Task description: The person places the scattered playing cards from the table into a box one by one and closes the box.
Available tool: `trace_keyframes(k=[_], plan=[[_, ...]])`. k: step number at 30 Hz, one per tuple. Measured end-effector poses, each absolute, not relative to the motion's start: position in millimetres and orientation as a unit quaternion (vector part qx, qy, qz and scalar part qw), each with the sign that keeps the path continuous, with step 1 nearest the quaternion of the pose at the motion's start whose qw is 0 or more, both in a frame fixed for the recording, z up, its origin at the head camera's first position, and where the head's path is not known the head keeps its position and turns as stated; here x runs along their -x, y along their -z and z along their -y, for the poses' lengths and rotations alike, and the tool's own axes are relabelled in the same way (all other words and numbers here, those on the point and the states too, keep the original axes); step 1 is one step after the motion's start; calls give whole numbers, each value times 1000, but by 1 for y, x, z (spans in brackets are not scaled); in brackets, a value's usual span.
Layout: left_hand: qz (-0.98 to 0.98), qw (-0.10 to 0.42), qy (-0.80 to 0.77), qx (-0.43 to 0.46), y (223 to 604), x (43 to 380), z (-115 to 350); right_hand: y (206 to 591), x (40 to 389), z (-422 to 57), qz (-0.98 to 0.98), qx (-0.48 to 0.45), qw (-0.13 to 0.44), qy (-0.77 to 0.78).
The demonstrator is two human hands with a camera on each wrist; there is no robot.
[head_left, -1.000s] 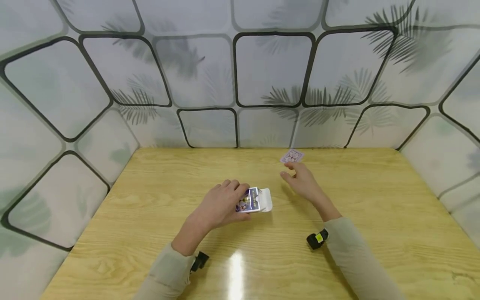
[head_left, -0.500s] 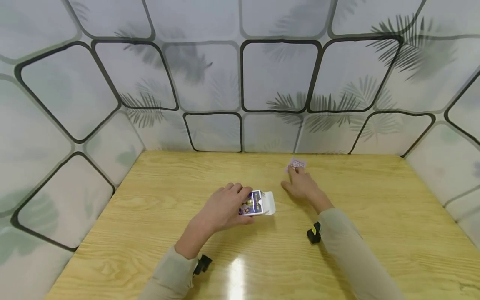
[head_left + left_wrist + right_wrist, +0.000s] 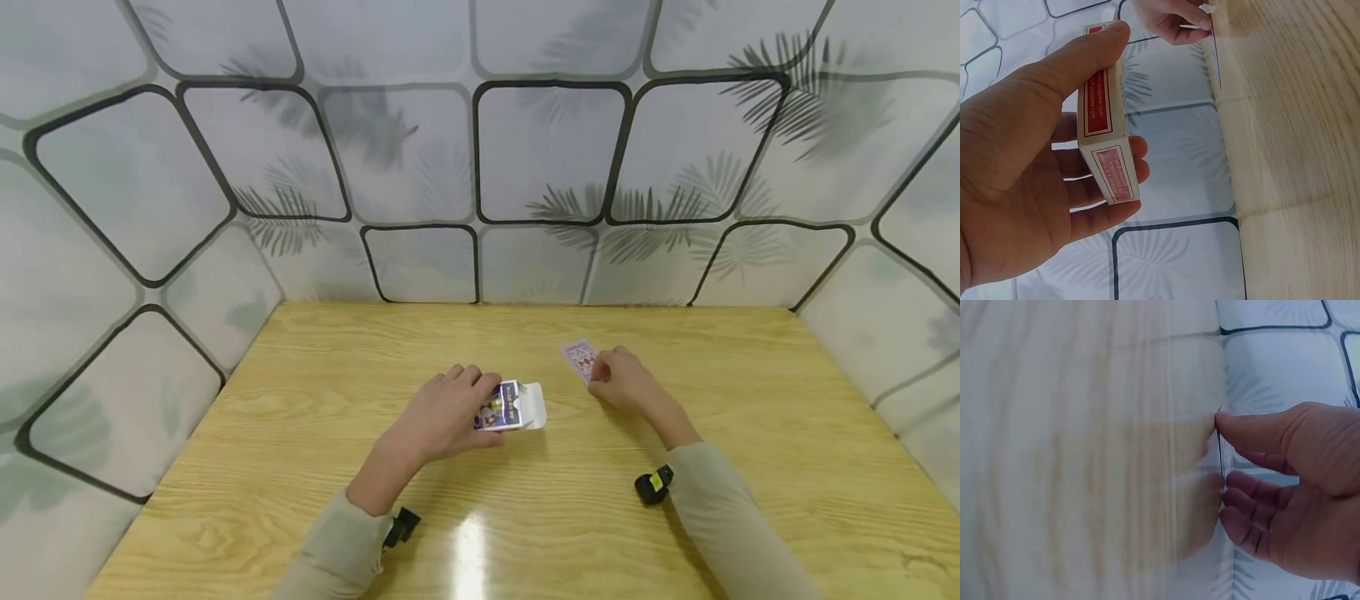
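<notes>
In the head view my left hand (image 3: 442, 417) grips a playing-card box (image 3: 498, 408), blue and white on the upper face, with its white end flap (image 3: 534, 406) hanging open toward the right. The left wrist view shows the thumb along the box's red-panelled side (image 3: 1099, 103) and the fingers round the far side. My right hand (image 3: 633, 385) pinches a playing card (image 3: 579, 358) at its near right corner; the card has a pale purple patterned back. From the right wrist, the card (image 3: 1220, 453) appears edge-on as a thin dark line between thumb and fingers.
Both hands are over a light wooden table (image 3: 315, 367). A patterned fabric wall (image 3: 551, 150) with leaf prints rises behind it and along both sides. Each wrist carries a small black camera, such as the right wrist camera (image 3: 652, 486).
My right hand reached to the card near the table's back edge, took hold of it and drew it toward the near side. My left hand with the box has hardly moved.
</notes>
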State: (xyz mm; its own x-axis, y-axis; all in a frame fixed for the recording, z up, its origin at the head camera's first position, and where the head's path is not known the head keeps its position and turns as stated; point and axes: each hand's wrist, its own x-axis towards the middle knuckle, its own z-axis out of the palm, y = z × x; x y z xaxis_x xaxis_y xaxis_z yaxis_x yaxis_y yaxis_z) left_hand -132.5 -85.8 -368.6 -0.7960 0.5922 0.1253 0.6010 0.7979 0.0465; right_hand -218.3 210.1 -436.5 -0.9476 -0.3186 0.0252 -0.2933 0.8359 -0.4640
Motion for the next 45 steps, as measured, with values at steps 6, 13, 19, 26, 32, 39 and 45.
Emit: trace_keyframes(k=[6,13,19,26,32,39,45], plan=[[948,49,45,311,370,131,87,436,217,-212,-963,69,71,250],[948,51,44,311,372,130,88,430,218,-214,-957,77,107,260],[950,45,43,305,370,132,89,426,216,-219,-927,106,153,326],[951,38,39,305,371,133,87,436,211,-221,-902,108,117,402],[951,33,46,303,373,134,87,437,203,-220,-830,69,92,546],[952,35,46,301,374,136,90,403,187,-214,-779,99,43,617],[954,35,44,295,373,138,90,382,171,-200,-782,142,71,603]])
